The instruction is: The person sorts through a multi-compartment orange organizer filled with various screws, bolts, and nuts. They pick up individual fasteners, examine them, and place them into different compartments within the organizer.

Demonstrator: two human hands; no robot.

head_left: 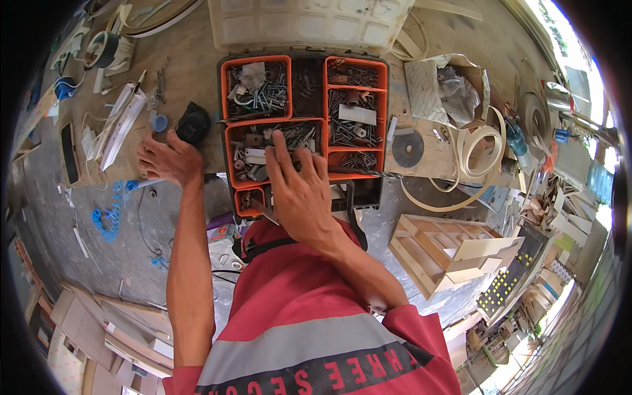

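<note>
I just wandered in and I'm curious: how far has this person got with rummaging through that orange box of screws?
Done: the organiser box lies with its clear lid flipped back. In hand: the right hand reaches into the middle-left compartment, fingers spread over the screws; whether it has pinched one cannot be told. The left hand rests on the workbench beside a black tool. Left: nothing visibly lifted out yet.

Crumpled clear plastic bag [454,92] (on torn brown paper) right of organizer.
</note>
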